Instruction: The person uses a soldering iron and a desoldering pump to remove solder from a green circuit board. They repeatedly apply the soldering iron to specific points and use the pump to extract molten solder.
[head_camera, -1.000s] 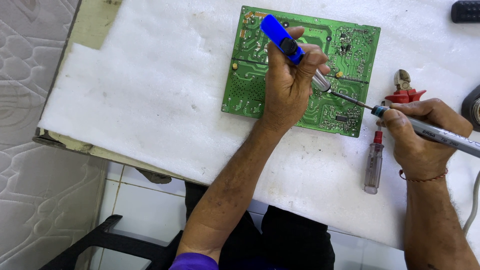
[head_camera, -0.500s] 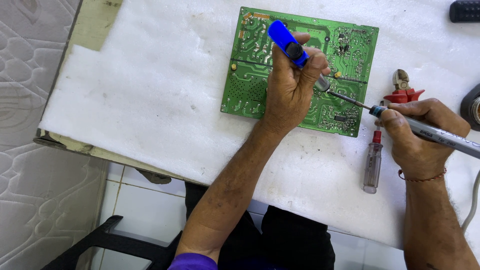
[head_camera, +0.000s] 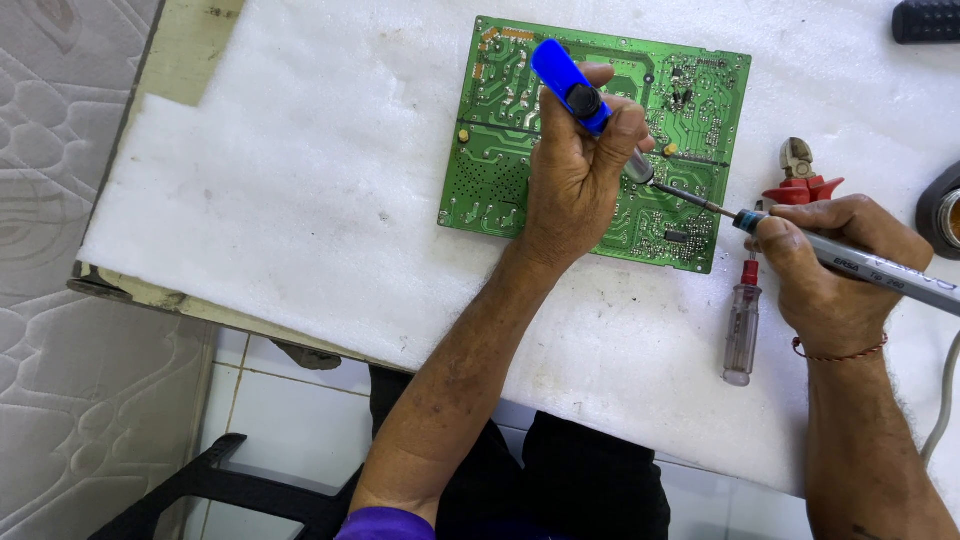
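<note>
Seen from above, a green circuit board (head_camera: 500, 150) lies solder side up on a sheet of white foam padding (head_camera: 300, 200) that covers a worn wooden table (head_camera: 185, 50). The left hand (head_camera: 575, 175) rests on the board, its fingers curled tight around a blue desoldering pump (head_camera: 565, 82) whose nozzle points down at the board. The right hand (head_camera: 835, 275) grips a grey soldering iron (head_camera: 880, 270) like a pen, and the iron's tip meets the board just beside the pump's nozzle. A clear-handled screwdriver (head_camera: 740, 325) lies on the foam near the right hand, with red-handled cutters (head_camera: 800, 175) just beyond. Under the table's edge are white floor tiles (head_camera: 280, 390), and at far left a grey quilted surface (head_camera: 50, 250).
</note>
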